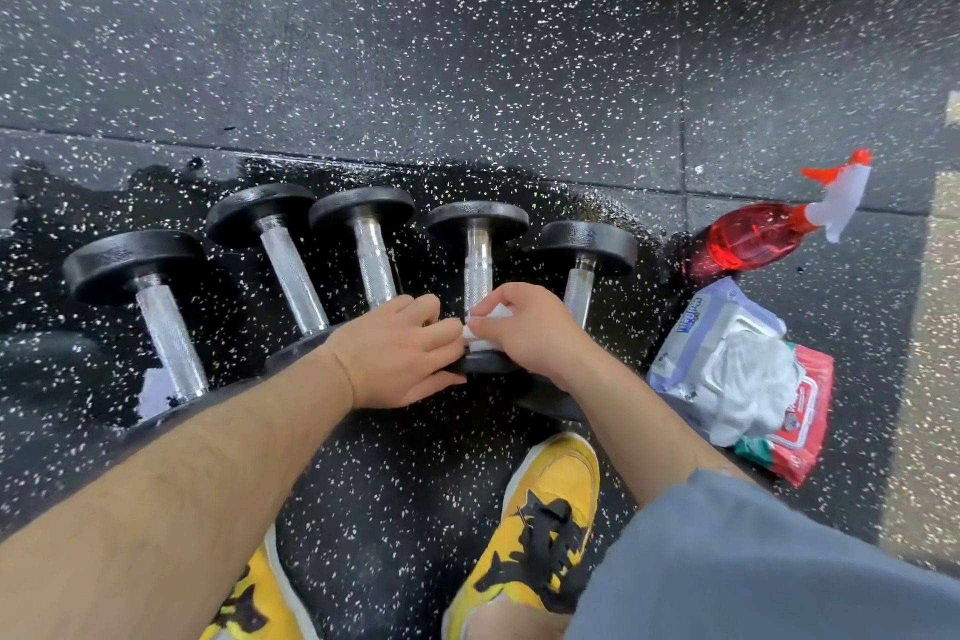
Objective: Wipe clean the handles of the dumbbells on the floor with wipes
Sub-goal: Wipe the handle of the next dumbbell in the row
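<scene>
Several black dumbbells with knurled silver handles lie side by side on the wet speckled floor. My right hand point(524, 327) holds a white wipe point(485, 330) wrapped around the near end of the fourth dumbbell's handle point(477, 270). My left hand point(400, 353) lies beside it, with its fingers touching the wipe and its thumb along that dumbbell's near black head point(480, 363). The dumbbells to the left point(166, 327) point(291, 276) point(375, 270) and the one on the right point(579, 288) have bare handles.
A red spray bottle point(748, 237) lies on its side at the right. Below it sits an open purple-and-white wipes pack point(711, 338) with crumpled white wipes point(748, 390) on a red pack point(800, 426). My yellow shoes point(540, 525) stand close below the dumbbells.
</scene>
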`<state>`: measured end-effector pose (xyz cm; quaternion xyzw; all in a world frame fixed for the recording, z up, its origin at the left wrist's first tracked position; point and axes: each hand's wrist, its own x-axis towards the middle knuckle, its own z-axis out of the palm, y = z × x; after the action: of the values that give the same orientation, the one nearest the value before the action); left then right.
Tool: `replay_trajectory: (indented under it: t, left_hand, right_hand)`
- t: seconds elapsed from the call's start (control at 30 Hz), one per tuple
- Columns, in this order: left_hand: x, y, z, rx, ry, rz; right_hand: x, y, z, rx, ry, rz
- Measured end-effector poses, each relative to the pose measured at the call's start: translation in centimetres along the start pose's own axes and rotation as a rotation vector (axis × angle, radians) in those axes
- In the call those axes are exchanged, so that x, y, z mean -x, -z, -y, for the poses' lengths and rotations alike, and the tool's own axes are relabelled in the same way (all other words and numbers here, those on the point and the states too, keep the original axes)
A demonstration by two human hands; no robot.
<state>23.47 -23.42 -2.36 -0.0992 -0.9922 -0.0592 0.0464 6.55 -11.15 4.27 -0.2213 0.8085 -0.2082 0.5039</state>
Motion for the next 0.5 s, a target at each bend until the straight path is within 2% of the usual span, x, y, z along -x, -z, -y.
replay_trajectory:
  t: [0.13, 0.4, 0.5]
  left_hand:
    - [0.2, -0.2, -0.2, 0.018, 0.004, -0.036]
    - [0.0, -0.2, -0.2, 0.049, 0.025, -0.091]
    - [-0.1, -0.3, -0.3, 0.062, 0.025, -0.101]
  right_hand:
    - [0.1, -0.2, 0.9, -0.018, -0.009, -0.027]
    - [-2.5, -1.0, 2.9, -0.112, 0.084, -0.160]
    - [-2.4, -1.7, 2.6, -0.075, 0.081, -0.168]
